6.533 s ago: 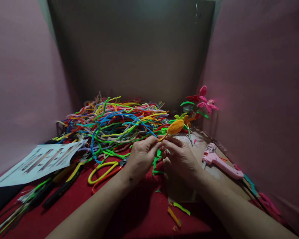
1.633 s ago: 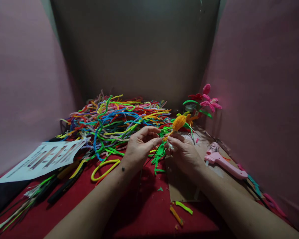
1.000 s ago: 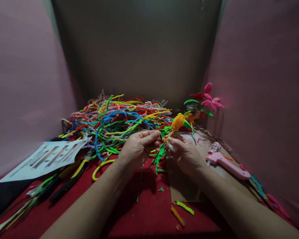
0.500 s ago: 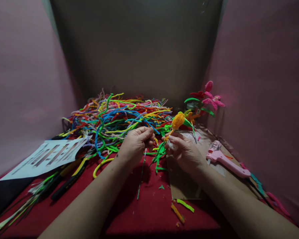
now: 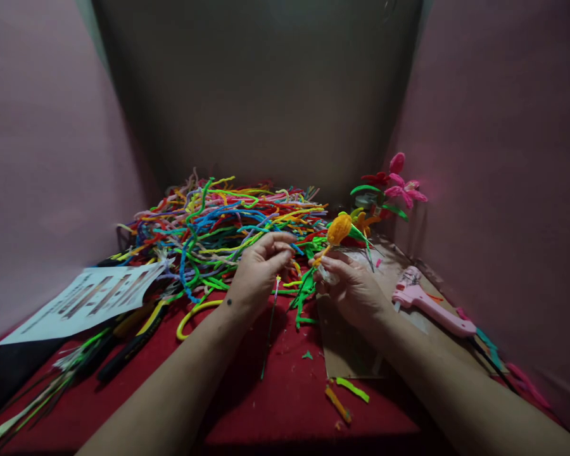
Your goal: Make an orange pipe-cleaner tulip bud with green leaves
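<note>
My right hand is closed on the orange stem of a fuzzy pipe-cleaner flower bud, its rounded orange head standing up above my fingers. A small whitish, see-through bit shows at the same fingertips; what it is I cannot make out. To the left, my left hand hovers in front of the pile of coloured pipe cleaners, thumb and index finger apart, nothing visible between them. Below and between the hands lie green pipe-cleaner pieces and a thin green stem.
A pink glue gun rests on a cardboard sheet at right. Behind it stand pink pipe-cleaner flowers. At left lie a printed sheet, yellow-and-black-handled pliers and thin stems. Cut scraps dot the red cloth.
My left hand has opened from a pinch, its thumb and fingers parting, and shifted slightly left. My right hand still holds the orange bud in nearly the same place.
</note>
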The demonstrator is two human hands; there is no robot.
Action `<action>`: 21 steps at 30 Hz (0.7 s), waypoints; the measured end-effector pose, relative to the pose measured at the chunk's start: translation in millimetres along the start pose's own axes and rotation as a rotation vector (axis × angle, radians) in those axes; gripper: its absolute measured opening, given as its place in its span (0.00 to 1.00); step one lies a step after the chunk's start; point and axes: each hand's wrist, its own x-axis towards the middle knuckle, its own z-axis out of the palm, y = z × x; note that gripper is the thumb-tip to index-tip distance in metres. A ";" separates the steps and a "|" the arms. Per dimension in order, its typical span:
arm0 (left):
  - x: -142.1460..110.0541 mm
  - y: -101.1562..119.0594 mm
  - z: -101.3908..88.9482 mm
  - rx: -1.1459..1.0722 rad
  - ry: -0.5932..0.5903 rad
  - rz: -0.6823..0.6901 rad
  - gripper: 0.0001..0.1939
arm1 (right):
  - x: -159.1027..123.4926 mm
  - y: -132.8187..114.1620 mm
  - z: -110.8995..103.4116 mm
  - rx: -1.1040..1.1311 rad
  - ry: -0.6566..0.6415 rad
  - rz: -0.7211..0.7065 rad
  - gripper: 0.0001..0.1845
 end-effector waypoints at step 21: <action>-22.3 -14.6 12.8 1.067 -0.125 0.434 0.06 | -2.9 9.2 4.1 0.016 -0.017 0.022 0.07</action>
